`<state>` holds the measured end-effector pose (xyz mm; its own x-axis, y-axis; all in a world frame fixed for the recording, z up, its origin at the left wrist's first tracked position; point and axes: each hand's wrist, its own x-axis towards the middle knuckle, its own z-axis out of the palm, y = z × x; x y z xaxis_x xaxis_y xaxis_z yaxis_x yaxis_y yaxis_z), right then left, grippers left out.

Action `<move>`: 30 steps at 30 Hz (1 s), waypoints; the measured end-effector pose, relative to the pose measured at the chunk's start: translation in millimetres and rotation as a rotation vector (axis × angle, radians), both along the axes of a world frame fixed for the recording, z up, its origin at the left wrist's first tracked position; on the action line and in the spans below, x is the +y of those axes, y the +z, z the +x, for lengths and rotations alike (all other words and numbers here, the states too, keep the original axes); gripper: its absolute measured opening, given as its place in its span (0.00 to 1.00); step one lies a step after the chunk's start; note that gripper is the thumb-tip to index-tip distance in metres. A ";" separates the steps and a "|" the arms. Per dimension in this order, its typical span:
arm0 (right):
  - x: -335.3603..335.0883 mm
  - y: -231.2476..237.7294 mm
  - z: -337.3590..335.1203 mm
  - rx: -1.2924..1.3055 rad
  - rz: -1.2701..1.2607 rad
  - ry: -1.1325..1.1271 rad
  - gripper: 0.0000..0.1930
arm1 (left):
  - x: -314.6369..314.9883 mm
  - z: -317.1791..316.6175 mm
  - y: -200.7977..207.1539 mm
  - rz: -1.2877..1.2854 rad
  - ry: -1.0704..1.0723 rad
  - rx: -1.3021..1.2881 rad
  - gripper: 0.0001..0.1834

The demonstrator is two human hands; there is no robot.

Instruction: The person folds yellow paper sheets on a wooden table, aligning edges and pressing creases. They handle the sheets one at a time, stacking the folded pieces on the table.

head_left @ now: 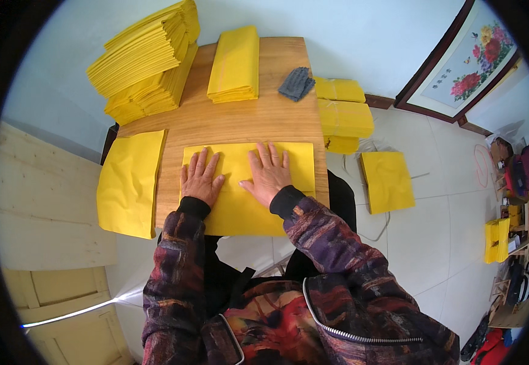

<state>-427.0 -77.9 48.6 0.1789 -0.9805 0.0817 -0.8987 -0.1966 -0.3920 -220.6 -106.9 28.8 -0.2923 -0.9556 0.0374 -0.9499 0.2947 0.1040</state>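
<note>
A flat yellow paper sheet [240,210] lies along the near edge of the wooden table [276,121], its lower part reaching past that edge. My left hand [200,177] rests palm down on its left part, fingers stretched out. On the right part my right hand [269,173] lies flat too, fingers spread and thumb pointing left. Neither hand grips anything. To the left, another yellow sheet or stack of sheets [127,182] hangs over the table's left edge. Whether the paper under my hands is one layer or several I cannot tell.
Tall folded yellow stacks [149,67] stand at the back left; a smaller yellow stack [235,64] is at the back middle. A grey cloth [297,84] lies at the back right. Tied yellow bundles [345,118] and a yellow pile [388,182] sit right of the table.
</note>
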 end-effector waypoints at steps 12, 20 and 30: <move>24.8 -5.0 -58.3 0.174 0.114 -0.165 0.46 | 2.7 -1.5 1.0 0.035 0.042 0.017 0.33; 29.2 23.3 -91.2 0.160 0.075 -0.166 0.36 | 23.5 -16.7 17.1 0.138 0.285 0.082 0.34; -39.4 18.7 -1.3 0.115 -0.015 0.099 0.30 | -3.0 -62.8 28.9 0.005 0.099 0.125 0.28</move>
